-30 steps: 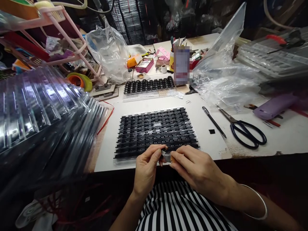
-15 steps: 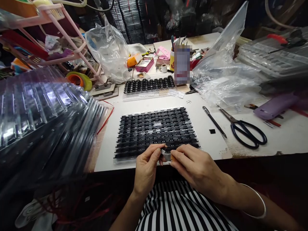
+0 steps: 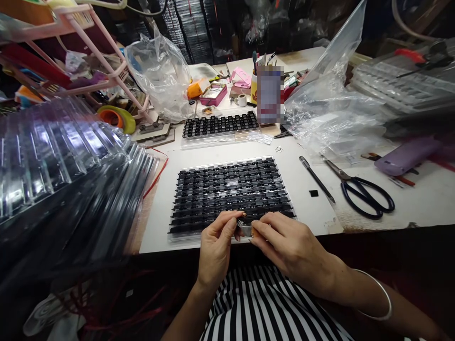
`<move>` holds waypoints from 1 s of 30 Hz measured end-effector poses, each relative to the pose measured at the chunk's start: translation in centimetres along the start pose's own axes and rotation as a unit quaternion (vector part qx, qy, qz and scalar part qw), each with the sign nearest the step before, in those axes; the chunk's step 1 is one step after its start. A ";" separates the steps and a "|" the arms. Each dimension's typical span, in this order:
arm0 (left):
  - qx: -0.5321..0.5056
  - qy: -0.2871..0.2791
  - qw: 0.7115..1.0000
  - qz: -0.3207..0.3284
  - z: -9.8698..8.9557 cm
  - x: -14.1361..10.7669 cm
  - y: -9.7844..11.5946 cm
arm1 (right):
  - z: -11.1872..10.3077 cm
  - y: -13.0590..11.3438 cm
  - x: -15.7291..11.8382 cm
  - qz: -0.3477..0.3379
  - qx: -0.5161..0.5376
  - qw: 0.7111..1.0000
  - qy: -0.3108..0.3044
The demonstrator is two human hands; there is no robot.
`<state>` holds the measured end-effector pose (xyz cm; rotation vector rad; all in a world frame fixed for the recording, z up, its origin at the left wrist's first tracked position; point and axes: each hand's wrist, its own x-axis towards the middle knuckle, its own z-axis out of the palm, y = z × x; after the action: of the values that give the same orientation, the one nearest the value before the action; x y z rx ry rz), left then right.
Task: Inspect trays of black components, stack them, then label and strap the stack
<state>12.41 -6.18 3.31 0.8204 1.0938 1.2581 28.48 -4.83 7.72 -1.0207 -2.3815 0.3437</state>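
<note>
Between the thumb and fingers of my left hand is pinched a small black part with metal pins. My right hand is closed around a small tool with a flat grey metal end and an orange-brown handle, mostly hidden by the fingers. The metal end meets or nearly meets the pinned part; contact is too small to tell. Just beyond both hands lies a clear plastic tray filled with rows of black pinned parts.
A second tray of black parts lies farther back. On the right are a pen, scissors, a small black piece and clear plastic bags. Stacked plastic trays crowd the left, below a pink rack.
Both hands stay almost in place with the same grips. The pinned part and the tool's metal end have shifted or tilted very slightly.
</note>
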 end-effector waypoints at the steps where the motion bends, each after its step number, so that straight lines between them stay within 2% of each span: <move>1: 0.000 -0.001 1.000 0.001 0.0 0.0 0.0 | 0.0 0.0 0.0 0.000 0.000 1.000 0.001; 11: -0.026 0.015 0.999 -0.015 -0.2 0.0 -0.3 | 0.0 0.0 0.3 -0.001 -0.003 1.000 0.001; 23: -0.047 -0.010 0.998 -0.038 -0.3 0.0 -0.6 | 0.2 0.1 0.2 0.000 -0.008 1.000 0.007; 30: -0.026 -0.012 0.999 -0.020 -0.2 -0.1 -0.6 | 0.2 0.1 0.1 0.003 -0.002 1.000 0.002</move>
<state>12.41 -6.35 2.70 0.7690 1.0481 1.2362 28.33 -4.67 7.55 -1.0282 -2.3764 0.3394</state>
